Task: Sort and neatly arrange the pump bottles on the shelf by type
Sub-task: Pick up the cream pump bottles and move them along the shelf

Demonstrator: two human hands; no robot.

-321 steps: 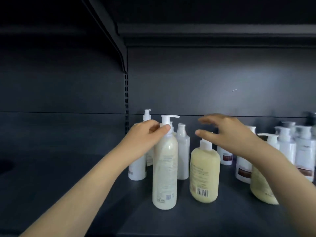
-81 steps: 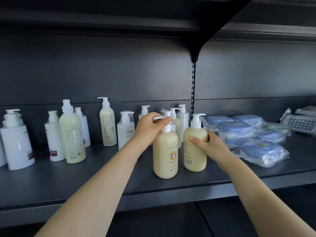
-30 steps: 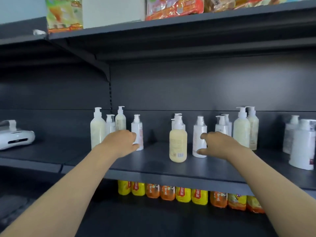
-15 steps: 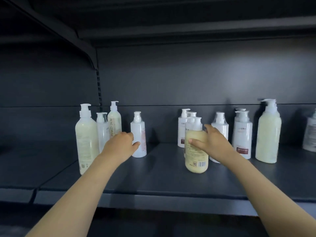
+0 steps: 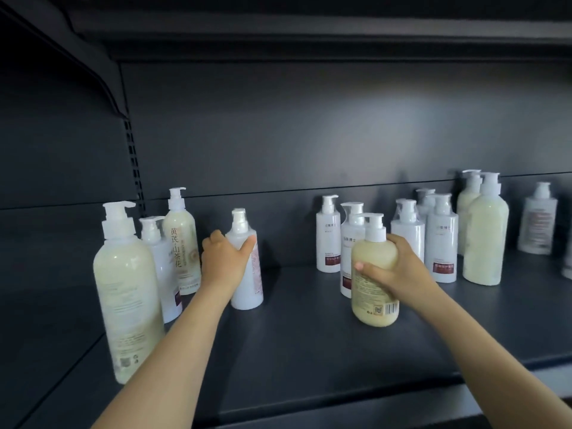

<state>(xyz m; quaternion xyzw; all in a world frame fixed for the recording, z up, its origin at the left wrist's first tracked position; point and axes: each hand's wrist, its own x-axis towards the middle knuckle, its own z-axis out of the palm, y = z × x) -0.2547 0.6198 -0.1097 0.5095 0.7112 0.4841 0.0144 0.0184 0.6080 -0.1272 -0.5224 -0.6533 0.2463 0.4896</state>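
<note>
My left hand (image 5: 223, 261) grips a slim white pump bottle (image 5: 250, 280) standing mid-shelf. My right hand (image 5: 399, 274) wraps round a squat cream-yellow pump bottle (image 5: 373, 292) with a barcode label, upright on the dark shelf (image 5: 294, 342). At the left stand a tall cream bottle (image 5: 127, 301), a white bottle (image 5: 161, 274) and a cream bottle with Chinese lettering (image 5: 181, 243). Behind my right hand stand several white bottles with dark red labels (image 5: 328, 239). Further right are two tall cream bottles (image 5: 484, 239) and another white bottle (image 5: 538, 224).
The shelf has a dark back panel (image 5: 309, 125) and a slotted upright post (image 5: 134, 162) at the left. Another shelf runs overhead (image 5: 309, 29). Bare shelf surface lies between the two hands and along the front edge.
The view has closed in on the shelf. My left hand has closed round the slim white bottle it was only near. My right hand's grip on the cream-yellow bottle has tightened.
</note>
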